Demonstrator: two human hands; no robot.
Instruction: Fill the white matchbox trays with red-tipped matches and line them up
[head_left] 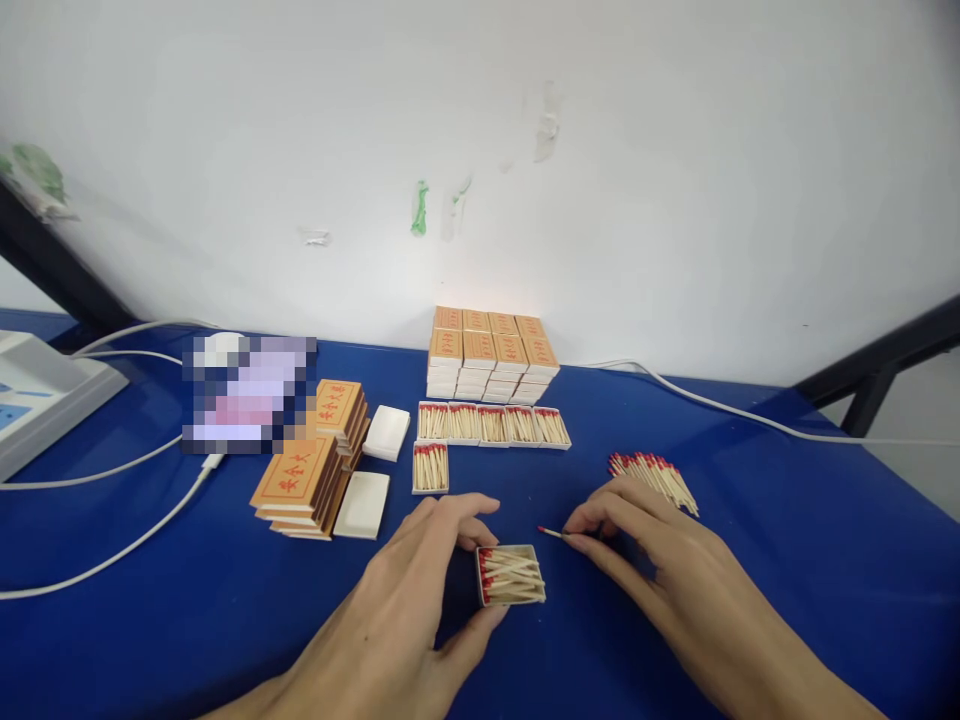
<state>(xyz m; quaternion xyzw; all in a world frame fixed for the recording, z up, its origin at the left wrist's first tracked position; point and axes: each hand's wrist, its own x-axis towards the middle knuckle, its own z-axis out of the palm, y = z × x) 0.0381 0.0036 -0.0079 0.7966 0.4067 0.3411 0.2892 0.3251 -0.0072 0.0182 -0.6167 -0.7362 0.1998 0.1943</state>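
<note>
My left hand [420,570] is around a small white matchbox tray [511,604], thumb at its near edge and fingertips at its far left corner, with the index finger stretched out above. Red-tipped matches [511,575] fill this tray, some lying crosswise. To its right, my right hand [637,530] pinches a single match [551,532] between thumb and forefinger, red head pointing left. Just behind the right hand lies a loose pile of matches [656,477] on the blue table.
Filled trays [493,425] line up before a stack of orange matchboxes [491,350]; another filled tray [430,468] sits in front. At left are orange covers [296,480], white trays [362,505], a blurred-out phone-like object [251,395], cables [150,545] and a white device [45,400].
</note>
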